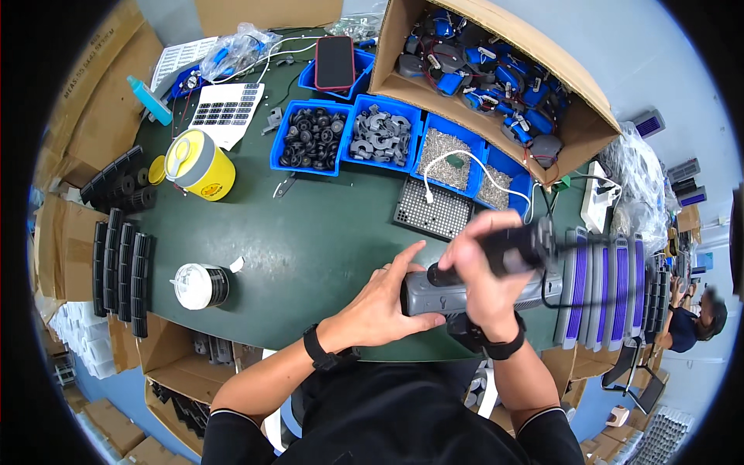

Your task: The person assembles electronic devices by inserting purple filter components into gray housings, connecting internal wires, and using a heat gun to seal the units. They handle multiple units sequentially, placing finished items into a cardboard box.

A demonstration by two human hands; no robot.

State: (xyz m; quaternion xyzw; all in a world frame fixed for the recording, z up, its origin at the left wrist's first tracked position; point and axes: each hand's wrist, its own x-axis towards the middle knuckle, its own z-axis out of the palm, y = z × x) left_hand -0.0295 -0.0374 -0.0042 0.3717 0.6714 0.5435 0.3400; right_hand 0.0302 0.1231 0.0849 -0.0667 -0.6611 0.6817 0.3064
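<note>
At the green counter's (310, 256) near edge, the left hand (387, 298) clamps the end of a grey plastic housing (465, 296) while the right hand (484, 267), fist closed around a black electric screwdriver (515, 248), bears down from above; a slipped bit could gouge the casing or nick the bracing thumb.

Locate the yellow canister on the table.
In the head view, the yellow canister stands on the person's left side of the green table, below the white label sheet and left of the blue bin of black wheels.
</note>
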